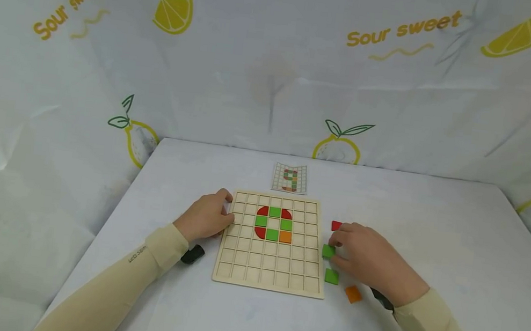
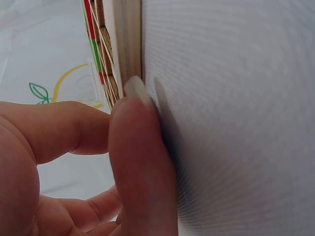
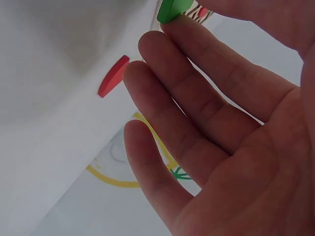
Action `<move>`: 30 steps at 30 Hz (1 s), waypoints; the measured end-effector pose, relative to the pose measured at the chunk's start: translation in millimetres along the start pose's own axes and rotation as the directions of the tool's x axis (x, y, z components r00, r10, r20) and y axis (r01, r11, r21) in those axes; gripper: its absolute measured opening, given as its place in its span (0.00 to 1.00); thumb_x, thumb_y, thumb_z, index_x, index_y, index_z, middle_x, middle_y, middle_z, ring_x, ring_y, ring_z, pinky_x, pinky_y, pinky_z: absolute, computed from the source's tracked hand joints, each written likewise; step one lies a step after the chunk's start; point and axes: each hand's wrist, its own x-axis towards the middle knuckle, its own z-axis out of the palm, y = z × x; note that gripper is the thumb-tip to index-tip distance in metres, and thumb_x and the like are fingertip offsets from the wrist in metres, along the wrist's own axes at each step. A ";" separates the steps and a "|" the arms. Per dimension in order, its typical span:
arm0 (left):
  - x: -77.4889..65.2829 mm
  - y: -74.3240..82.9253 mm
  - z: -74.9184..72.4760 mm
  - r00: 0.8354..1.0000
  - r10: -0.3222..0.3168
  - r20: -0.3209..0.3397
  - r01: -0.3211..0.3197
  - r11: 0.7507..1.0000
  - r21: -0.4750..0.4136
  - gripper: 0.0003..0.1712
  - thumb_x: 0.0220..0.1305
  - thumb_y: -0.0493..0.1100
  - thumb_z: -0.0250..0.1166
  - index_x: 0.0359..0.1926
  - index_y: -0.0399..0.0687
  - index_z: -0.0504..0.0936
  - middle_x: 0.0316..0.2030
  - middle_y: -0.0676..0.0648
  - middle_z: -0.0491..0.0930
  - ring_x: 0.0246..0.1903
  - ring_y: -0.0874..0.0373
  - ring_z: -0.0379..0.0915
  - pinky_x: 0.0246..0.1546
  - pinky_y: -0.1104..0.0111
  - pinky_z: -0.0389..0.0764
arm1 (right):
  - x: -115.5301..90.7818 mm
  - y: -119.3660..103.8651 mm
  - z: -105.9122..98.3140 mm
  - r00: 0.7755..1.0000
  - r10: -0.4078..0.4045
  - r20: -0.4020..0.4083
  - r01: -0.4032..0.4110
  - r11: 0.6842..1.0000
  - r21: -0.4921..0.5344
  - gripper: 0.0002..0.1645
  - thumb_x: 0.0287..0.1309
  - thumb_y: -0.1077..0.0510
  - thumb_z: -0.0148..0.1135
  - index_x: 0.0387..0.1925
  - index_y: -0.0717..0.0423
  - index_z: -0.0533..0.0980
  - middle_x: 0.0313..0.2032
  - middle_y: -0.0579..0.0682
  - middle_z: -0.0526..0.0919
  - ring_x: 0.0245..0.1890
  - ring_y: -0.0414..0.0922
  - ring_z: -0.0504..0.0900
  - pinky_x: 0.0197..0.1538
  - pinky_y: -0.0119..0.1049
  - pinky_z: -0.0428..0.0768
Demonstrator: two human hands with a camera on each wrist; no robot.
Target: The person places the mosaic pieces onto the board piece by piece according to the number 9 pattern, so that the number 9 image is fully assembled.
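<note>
A square wooden grid board (image 1: 268, 279) lies on the table, its middle cells holding a ring of red, green and orange tiles. My left hand (image 1: 206, 212) rests at the board's left edge. In the left wrist view the thumb (image 2: 142, 162) is right at the board's side (image 2: 129, 39), partly covering the index finger. Just right of the board, my right hand (image 1: 368, 254) pinches a green square tile (image 1: 328, 251) by thumb and index finger. The right wrist view has this green tile (image 3: 173, 9) at the index fingertip, with the other fingers extended.
Beyond the board lies a pattern card (image 1: 290, 179) with a coloured figure on a grid. Near the right hand are a partly hidden red tile (image 1: 336, 226), another green tile (image 1: 331, 276) and an orange tile (image 1: 353, 294). A lemon-print cloth (image 1: 265, 79) hangs behind the table.
</note>
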 end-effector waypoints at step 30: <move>-1.0 0.6 -3.2 1.000 0.014 -0.001 -0.014 1.000 -0.008 0.27 0.75 0.43 0.62 0.70 0.41 0.71 0.30 0.47 0.83 0.19 0.57 0.79 0.30 0.67 0.77 | 51.0 -57.8 7.5 0.990 -0.143 0.004 0.143 0.990 -0.006 0.08 0.59 0.57 0.79 0.41 0.49 0.90 0.40 0.43 0.87 0.41 0.43 0.83 0.52 0.45 0.84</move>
